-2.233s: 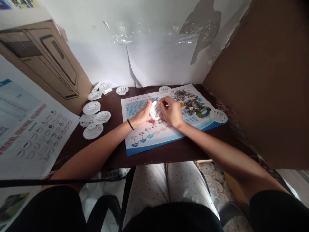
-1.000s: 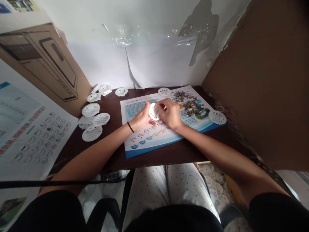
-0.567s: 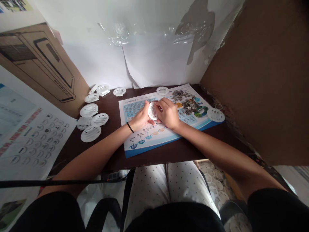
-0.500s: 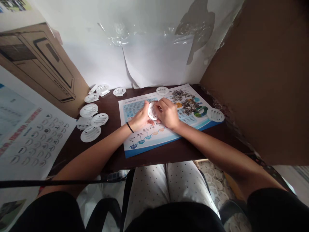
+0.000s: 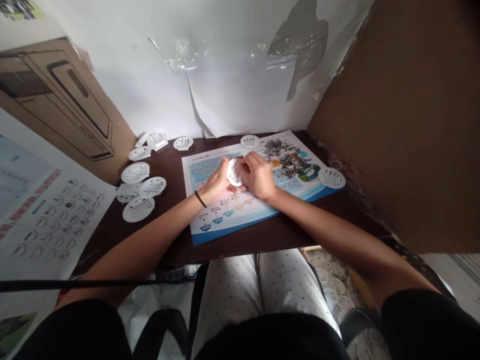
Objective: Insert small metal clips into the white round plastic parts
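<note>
Both hands meet over a printed blue-and-white sheet (image 5: 225, 220) on a dark brown table (image 5: 262, 235). My left hand (image 5: 215, 182), with a black band on its wrist, and my right hand (image 5: 258, 175) are closed together on one round white slotted plastic disc (image 5: 233, 172), held tilted just above the sheet. A pile of small grey metal pieces (image 5: 283, 152) lies on the sheet just right of my right hand.
Several more white slotted discs (image 5: 138, 207) lie at the table's left, others along the back edge (image 5: 183, 143), one at the right (image 5: 332, 177). A cardboard box (image 5: 63, 110) leans at left, a brown board (image 5: 405, 120) stands at right, a calendar sheet (image 5: 41, 220) lies lower left.
My hands keep hold of the same disc, with my right fingers shifting further over its top. The view has drifted slightly; the discs on the table stay put.
</note>
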The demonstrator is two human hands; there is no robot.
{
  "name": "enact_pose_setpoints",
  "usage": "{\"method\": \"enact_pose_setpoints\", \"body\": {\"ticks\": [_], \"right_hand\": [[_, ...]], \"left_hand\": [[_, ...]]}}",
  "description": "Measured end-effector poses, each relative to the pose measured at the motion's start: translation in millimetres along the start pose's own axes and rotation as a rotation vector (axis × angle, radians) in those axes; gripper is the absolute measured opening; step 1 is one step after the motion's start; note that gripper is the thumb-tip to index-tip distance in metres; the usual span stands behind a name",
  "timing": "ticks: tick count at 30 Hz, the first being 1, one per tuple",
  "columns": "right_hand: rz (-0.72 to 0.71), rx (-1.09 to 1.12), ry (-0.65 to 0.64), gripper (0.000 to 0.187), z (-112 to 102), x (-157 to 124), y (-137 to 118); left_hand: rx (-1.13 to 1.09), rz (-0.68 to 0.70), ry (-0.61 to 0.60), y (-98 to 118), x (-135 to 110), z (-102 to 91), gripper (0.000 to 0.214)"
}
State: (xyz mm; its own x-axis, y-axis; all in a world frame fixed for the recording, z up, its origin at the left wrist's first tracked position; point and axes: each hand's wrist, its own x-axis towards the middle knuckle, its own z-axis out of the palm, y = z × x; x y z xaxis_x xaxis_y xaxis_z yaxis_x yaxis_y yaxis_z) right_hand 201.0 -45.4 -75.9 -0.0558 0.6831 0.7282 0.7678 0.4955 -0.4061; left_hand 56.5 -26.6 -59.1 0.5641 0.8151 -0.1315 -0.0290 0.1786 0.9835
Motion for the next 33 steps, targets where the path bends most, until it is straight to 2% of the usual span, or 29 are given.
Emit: {"method": "enact_pose_setpoints", "body": {"ticks": [6, 16, 26, 29, 31, 33], "right_hand": [[-0.114, -0.118, -0.018, 0.025, 4.9, -4.2, -1.5], [-0.130, -0.244, -0.090, 0.023, 1.6, -7.5, -5.1], [-0.228, -0.247, -0.259, 0.017, -5.9, -3.6, -5.1], [-0.115, -0.152, -0.190, 0.020, -4.8, -0.6, -4.0], [0.018, -0.006, -0.106, 0.017, -5.5, 3.7, -2.8], [0.157, 0.170, -0.047, 0.010, -7.9, 8.9, -1.2]], "left_hand": [[-0.021, 0.042, 0.093, -0.7, 0.2, 3.0, 0.061], [-0.118, 0.054, 0.001, 3.8, -0.8, 1.8, 0.047], [-0.113, 0.036, 0.061, 7.1, -3.0, 7.5, 0.041], [-0.152, -0.005, 0.093, 8.8, -1.7, 5.6, 0.040], [-0.180, -0.024, 0.108, 9.6, 0.1, 1.8, 0.040], [-0.194, -0.046, 0.072, 10.4, 1.3, -3.1, 0.043]]}}
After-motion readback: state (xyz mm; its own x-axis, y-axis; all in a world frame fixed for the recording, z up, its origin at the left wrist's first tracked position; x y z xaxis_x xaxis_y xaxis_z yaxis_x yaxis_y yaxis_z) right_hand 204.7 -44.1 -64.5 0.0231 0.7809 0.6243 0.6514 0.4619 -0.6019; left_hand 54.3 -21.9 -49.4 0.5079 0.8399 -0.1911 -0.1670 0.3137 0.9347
